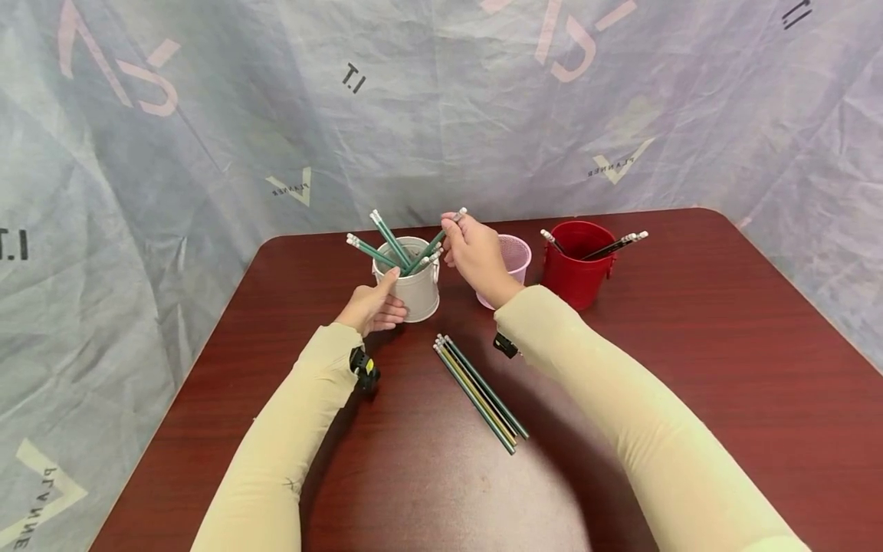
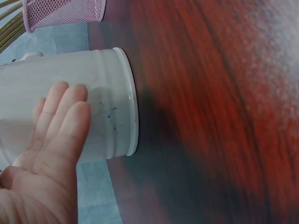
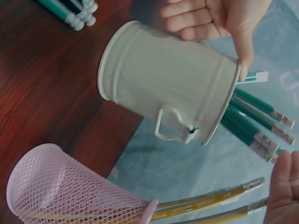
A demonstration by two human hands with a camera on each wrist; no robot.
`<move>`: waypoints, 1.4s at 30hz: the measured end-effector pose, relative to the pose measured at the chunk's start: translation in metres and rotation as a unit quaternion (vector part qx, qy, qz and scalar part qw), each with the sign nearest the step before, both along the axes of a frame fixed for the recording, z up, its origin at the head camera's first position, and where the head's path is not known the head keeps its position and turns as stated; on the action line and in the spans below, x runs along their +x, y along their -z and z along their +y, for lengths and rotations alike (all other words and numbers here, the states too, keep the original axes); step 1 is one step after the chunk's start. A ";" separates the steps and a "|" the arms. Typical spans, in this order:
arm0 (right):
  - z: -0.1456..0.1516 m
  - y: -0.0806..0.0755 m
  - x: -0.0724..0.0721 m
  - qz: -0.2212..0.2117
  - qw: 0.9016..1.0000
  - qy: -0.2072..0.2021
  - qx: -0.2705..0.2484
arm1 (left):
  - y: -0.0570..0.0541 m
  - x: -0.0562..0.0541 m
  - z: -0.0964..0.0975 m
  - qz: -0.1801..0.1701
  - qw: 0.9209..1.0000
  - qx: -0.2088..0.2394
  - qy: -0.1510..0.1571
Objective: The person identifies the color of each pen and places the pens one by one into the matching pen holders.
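Note:
A white metal pot (image 1: 418, 295) with small side handles stands upright on the table, with several green pencils (image 1: 393, 239) leaning out of it. My left hand (image 1: 372, 307) rests against its side, fingers straight and thumb at the rim; the left wrist view shows the fingers (image 2: 70, 116) lying along the wall. My right hand (image 1: 476, 257) is above the pot's right edge. It pinches a green pencil (image 1: 434, 243) near the white eraser end, and the pencil slants down into the pot. In the right wrist view only part of that hand (image 3: 285, 186) shows.
Several green, yellow and dark pencils (image 1: 479, 395) lie side by side in front of the pot. A pink mesh cup (image 3: 88, 191) holding yellow pencils (image 3: 205, 203) stands to the right, partly behind my right hand. Farther right is a red bucket (image 1: 576, 276) with dark pencils (image 1: 610, 248).

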State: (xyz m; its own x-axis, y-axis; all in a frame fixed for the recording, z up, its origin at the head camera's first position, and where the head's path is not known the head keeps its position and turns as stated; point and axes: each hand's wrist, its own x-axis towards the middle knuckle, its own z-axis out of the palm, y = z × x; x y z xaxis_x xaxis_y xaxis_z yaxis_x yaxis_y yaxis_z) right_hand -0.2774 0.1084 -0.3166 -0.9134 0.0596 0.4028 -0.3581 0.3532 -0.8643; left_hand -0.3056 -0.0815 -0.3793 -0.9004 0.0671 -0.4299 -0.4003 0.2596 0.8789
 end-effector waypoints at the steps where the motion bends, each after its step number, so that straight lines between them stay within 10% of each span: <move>1: -0.001 0.000 0.000 -0.003 1.000 0.000 0.007 | 0.000 0.000 0.000 0.000 1.000 0.000 0.000; 11: -0.008 -0.002 0.001 0.018 1.000 0.013 0.004 | 0.002 -0.002 -0.001 0.001 1.000 0.003 0.005; 19: -0.003 0.003 0.003 -0.039 0.994 -0.002 0.102 | 0.003 -0.003 -0.001 -0.001 1.000 0.006 0.001; 26: 0.010 0.026 0.018 0.116 0.991 -0.014 0.060 | 0.003 -0.002 -0.001 0.003 1.000 0.000 0.006; 29: 0.023 0.045 0.029 0.183 0.973 -0.081 0.116 | 0.002 -0.002 0.000 0.003 1.000 0.000 0.010; 32: 0.034 0.063 0.039 0.138 0.940 -0.145 0.278 | 0.000 -0.002 0.000 0.004 1.000 -0.003 0.011; 37: 0.034 0.077 0.050 -0.012 0.840 -0.194 0.507 | -0.001 -0.002 -0.001 0.002 1.000 -0.006 0.008; 42: 0.026 0.085 0.055 -0.080 0.827 -0.182 0.526 | 0.001 0.000 -0.001 -0.006 1.000 -0.003 0.005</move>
